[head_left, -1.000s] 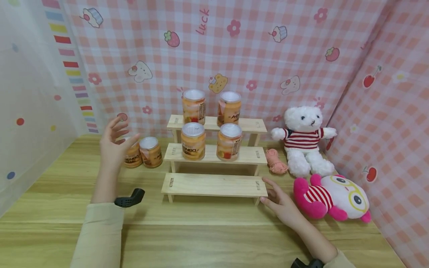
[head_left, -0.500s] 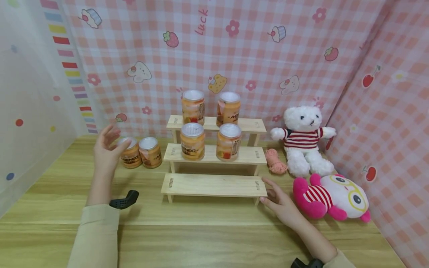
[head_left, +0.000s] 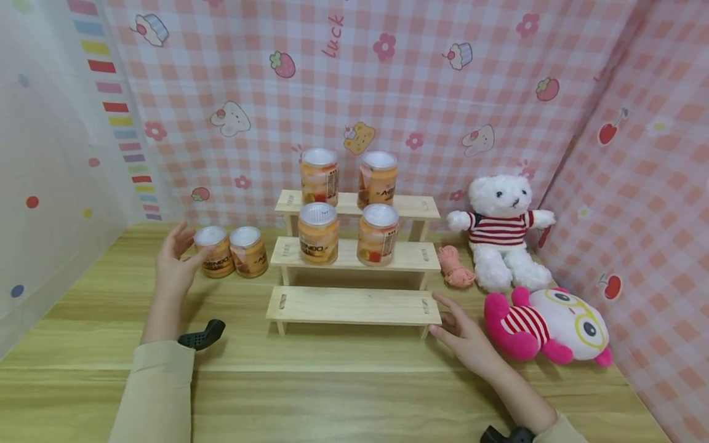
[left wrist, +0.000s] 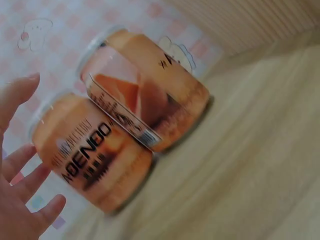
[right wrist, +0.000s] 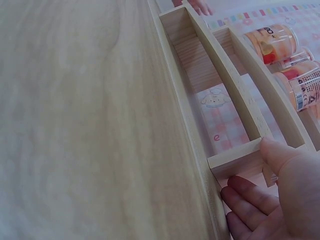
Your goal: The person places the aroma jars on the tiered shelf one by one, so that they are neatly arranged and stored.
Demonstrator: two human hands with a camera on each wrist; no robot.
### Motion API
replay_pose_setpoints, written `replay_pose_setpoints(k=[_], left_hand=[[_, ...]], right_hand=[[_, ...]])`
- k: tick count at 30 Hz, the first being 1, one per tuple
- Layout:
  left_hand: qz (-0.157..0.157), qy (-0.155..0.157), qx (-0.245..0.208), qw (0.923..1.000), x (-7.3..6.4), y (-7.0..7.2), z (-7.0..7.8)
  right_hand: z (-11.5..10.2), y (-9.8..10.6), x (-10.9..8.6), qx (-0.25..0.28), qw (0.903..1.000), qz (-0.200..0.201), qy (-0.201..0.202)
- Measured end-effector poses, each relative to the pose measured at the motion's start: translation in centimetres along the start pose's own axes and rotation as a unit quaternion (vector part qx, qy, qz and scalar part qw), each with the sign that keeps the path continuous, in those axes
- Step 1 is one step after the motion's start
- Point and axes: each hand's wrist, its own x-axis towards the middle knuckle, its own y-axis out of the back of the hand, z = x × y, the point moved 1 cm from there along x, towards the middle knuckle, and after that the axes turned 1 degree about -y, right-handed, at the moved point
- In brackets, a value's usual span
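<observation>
My left hand [head_left: 174, 267] is just left of an orange can [head_left: 219, 261] with a silvery lid, fingers spread and thumb in front of it. A second orange can [head_left: 249, 253] stands against its right side. In the left wrist view my fingertips come right at the lid end of the nearer can [left wrist: 100, 155]. My right hand [head_left: 468, 344] holds the right end of the lowest step of a three-step wooden display shelf [head_left: 354, 306], thumb at the front corner, index finger at the back. The right wrist view shows the other fingers beside the end support [right wrist: 237, 160].
Several matching cans stand on the upper two steps, such as one on the middle step [head_left: 378, 237]. Right of the shelf are a pink yarn skein [head_left: 456, 267], a white teddy bear [head_left: 501, 231] and a pink plush toy [head_left: 548, 326]. Patterned curtains [head_left: 310, 92] enclose the table.
My left hand has moved left and down from above the left can to its left side. My right hand, the shelf and the cans have stayed in place.
</observation>
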Motion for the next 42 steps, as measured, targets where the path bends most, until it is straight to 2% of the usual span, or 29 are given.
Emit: replay_pose_setpoints(k=[8, 19, 28, 42], left_hand=[[-0.033, 0.014, -0.001, 0.9994, 0.1, 0.0, -1.8], [-0.055, 0.014, 0.024, 0.9981, 0.0, -0.4, -2.4], [-0.036, 0.003, 0.027, 0.9990, 0.1, -0.8, -2.6], [0.007, 0.004, 0.041, 0.9991, -0.3, -0.9, -2.6]], right_hand=[[0.0, 0.0, 0.1, 0.000, 1.0000, 0.001, -0.003], [0.0, 0.0, 0.2, 0.000, 1.0000, 0.001, -0.005], [0.1, 0.0, 0.2, 0.002, 1.0000, 0.002, -0.007], [0.2, 0.0, 0.0, 0.003, 0.9999, 0.004, -0.009]])
